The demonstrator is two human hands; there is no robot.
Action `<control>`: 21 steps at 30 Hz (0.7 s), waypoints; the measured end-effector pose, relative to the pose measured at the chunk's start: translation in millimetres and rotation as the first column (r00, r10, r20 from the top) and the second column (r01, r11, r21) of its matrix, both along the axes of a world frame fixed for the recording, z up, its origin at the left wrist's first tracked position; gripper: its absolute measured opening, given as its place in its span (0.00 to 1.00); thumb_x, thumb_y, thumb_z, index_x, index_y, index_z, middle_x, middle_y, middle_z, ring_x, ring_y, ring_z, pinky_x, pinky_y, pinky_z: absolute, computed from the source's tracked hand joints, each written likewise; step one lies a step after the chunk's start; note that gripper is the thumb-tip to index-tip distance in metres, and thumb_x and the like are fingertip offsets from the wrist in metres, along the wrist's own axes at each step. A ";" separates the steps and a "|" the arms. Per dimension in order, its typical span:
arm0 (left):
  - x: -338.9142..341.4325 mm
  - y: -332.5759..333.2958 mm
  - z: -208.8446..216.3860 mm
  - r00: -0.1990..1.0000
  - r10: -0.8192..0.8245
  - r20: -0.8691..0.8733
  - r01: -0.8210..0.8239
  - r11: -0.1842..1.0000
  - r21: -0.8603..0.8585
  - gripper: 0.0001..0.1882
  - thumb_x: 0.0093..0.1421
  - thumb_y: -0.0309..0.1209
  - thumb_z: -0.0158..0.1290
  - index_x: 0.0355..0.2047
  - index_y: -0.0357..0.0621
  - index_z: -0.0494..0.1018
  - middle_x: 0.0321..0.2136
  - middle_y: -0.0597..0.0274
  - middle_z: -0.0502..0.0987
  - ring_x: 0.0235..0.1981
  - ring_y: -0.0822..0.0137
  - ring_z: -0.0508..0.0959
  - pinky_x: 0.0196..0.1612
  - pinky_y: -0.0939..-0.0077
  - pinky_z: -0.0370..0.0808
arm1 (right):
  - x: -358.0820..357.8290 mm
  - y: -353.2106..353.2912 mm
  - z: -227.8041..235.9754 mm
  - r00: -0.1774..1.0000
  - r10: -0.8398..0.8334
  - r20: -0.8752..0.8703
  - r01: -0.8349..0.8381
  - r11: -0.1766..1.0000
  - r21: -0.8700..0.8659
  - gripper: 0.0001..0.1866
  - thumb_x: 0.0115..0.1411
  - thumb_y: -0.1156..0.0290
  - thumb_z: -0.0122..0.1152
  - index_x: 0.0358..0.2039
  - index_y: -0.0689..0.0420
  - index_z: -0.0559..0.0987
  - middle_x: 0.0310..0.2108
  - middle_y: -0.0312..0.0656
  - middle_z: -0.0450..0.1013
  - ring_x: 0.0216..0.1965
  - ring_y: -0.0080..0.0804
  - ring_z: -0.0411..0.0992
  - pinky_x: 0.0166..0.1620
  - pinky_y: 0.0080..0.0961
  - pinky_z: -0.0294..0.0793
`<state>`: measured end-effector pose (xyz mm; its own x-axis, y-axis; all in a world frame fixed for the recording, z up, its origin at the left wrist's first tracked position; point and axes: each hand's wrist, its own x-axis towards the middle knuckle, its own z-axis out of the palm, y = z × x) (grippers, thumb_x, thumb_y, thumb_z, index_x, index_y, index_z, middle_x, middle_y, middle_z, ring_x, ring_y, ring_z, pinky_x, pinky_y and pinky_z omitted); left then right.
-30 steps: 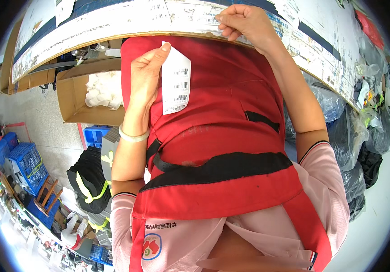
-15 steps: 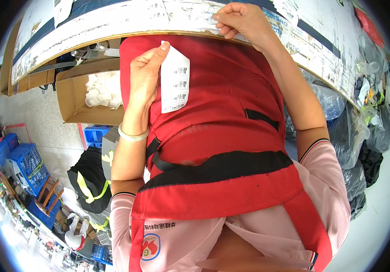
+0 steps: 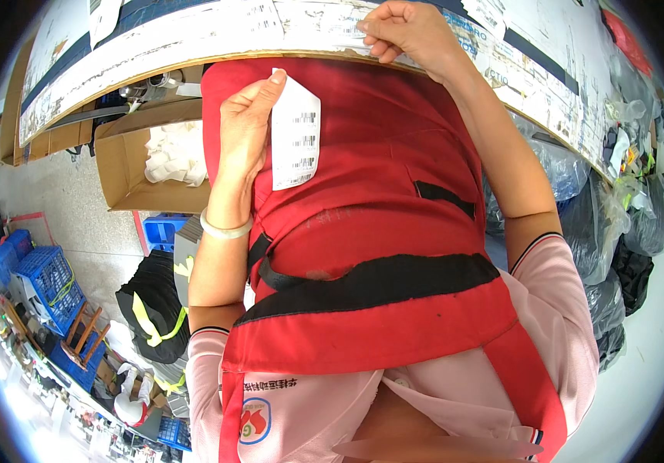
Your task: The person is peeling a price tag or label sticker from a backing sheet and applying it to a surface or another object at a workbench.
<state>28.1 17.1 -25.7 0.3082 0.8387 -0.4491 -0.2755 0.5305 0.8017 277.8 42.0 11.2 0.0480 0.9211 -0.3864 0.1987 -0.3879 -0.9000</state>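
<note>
A long pale worktable with a wooden edge [image 3: 154, 58] runs across the top of the view, its surface covered with strips of printed paper and dark tape. Below that edge, on the person's left, an open brown cardboard box [image 3: 127, 166] holding crumpled white material sits on a grey concrete floor. Further left of the box are blue plastic crates [image 3: 35, 274], and below the box lies a heap of black garments with yellow-green reflective strips [image 3: 154, 309]. To the right of the table edge, bulging black and clear plastic bags [image 3: 617, 231] are piled up. The person wears a red apron [image 3: 370, 255] over a pink shirt.

The left hand [image 3: 243, 131] is raised in front of the apron, just below the table edge, fingers straight and pointing upward, pinching a white rectangular paper label with printed black bars [image 3: 295, 131] between thumb and fingers. A pale bangle [image 3: 225, 228] circles that wrist. The right hand [image 3: 409, 31] rests on the table edge, fingers curled loosely onto the paper strips; whether it grips anything cannot be told.
</note>
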 end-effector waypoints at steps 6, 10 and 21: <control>0.4 0.1 -1.3 1.000 -0.008 0.000 0.008 1.000 -0.006 0.12 0.61 0.34 0.55 0.30 0.37 0.78 0.23 0.66 0.78 0.22 0.80 0.74 0.25 0.86 0.70 | -4.1 0.7 1.9 1.000 -0.002 0.030 0.002 1.000 0.007 0.09 0.58 0.72 0.60 0.29 0.67 0.76 0.23 0.43 0.74 0.20 0.24 0.72 0.21 0.17 0.74; 1.1 -0.2 -1.7 1.000 -0.009 -0.010 0.009 1.000 -0.005 0.12 0.61 0.35 0.55 0.29 0.37 0.78 0.23 0.66 0.78 0.21 0.80 0.73 0.24 0.86 0.69 | -3.5 0.9 5.4 0.998 0.021 0.054 -0.021 1.000 0.002 0.09 0.59 0.72 0.59 0.30 0.67 0.76 0.23 0.43 0.74 0.19 0.24 0.72 0.21 0.17 0.73; -5.9 -4.5 8.4 1.000 0.012 0.010 -0.012 0.999 -0.035 0.12 0.62 0.34 0.52 0.30 0.37 0.77 0.24 0.64 0.78 0.23 0.76 0.76 0.26 0.84 0.72 | 71.8 -21.1 3.9 0.967 -0.236 -0.098 0.249 0.958 0.142 0.06 0.60 0.71 0.57 0.32 0.60 0.77 0.23 0.38 0.74 0.19 0.23 0.71 0.23 0.19 0.73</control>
<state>22.2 12.6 -17.3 0.3028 0.8260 -0.4754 -0.2903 0.5550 0.7795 349.6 20.9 15.1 0.2521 0.9337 -0.2543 0.0416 -0.2730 -0.9611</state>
